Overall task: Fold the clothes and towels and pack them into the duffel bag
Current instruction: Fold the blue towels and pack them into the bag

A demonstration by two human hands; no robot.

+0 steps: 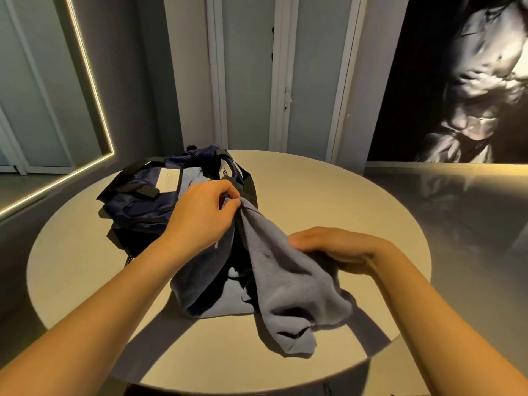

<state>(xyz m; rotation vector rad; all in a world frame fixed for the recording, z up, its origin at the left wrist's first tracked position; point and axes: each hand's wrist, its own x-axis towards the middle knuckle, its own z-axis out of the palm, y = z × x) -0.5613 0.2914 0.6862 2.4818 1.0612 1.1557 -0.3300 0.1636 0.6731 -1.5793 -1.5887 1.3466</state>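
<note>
Round pale table (357,195), dim room. Left hand (200,212) pinches a raised corner of the blue towel (291,287); right hand (337,250) curls round its near edge. Towel sags between, tail on table. Navy duffel bag (137,201) open just behind. Best: find matching corners, pull taut, then fold.

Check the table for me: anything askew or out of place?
Nothing is spilled or damaged. The blue towel is bunched and twisted between the left hand and right hand, its lower end lying on the table, not yet folded. The duffel bag slumps open behind it.
</note>
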